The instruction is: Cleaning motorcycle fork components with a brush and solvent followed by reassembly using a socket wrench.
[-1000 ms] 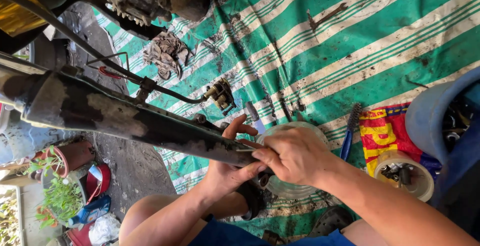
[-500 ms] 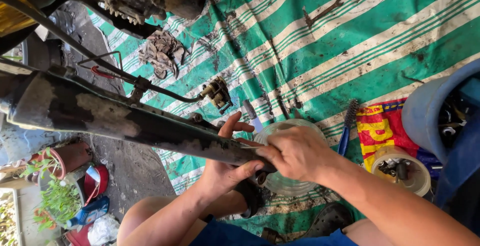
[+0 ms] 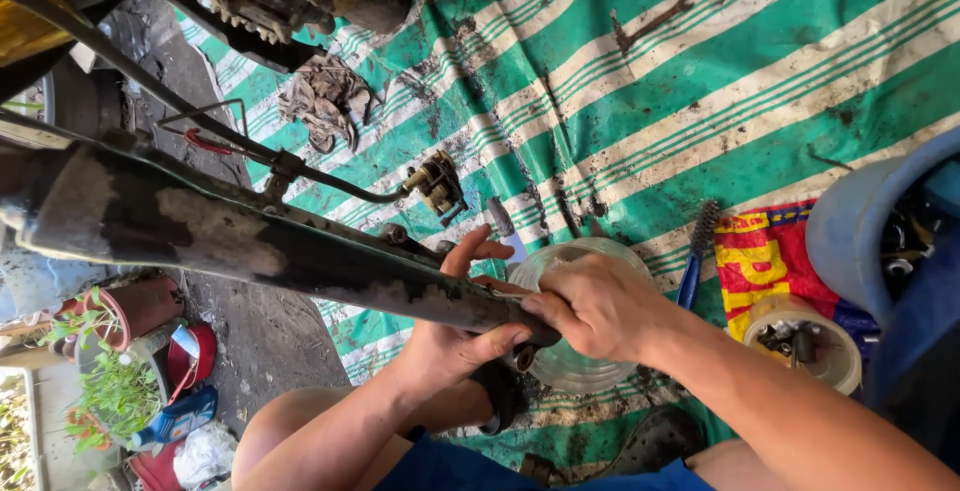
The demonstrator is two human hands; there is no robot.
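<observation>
The end of a long, dark, grease-caked metal tube [image 3: 250, 246] is being worked on where it reaches the person's lap. The left hand [image 3: 455, 336] is wrapped under the tube's end with the thumb and fingers spread and raised, and the right hand [image 3: 595, 301] is closed over the same end from above, fingertips pinched on a small fitting that is mostly hidden. It is judged that a small part at the tube's tip is being seated or loosened; a steady hold beneath and a fine twist of the fingertips would be called for. Just under the hands a clear plastic tub [image 3: 575, 361] stands on the green-and-white striped tarpaulin [image 3: 700, 71]. A red-and-yellow printed bag [image 3: 765, 261] lies flat to the right, a round clear container of small parts [image 3: 805, 341] resting on it, beside a blue bucket [image 3: 870, 221].
</observation>
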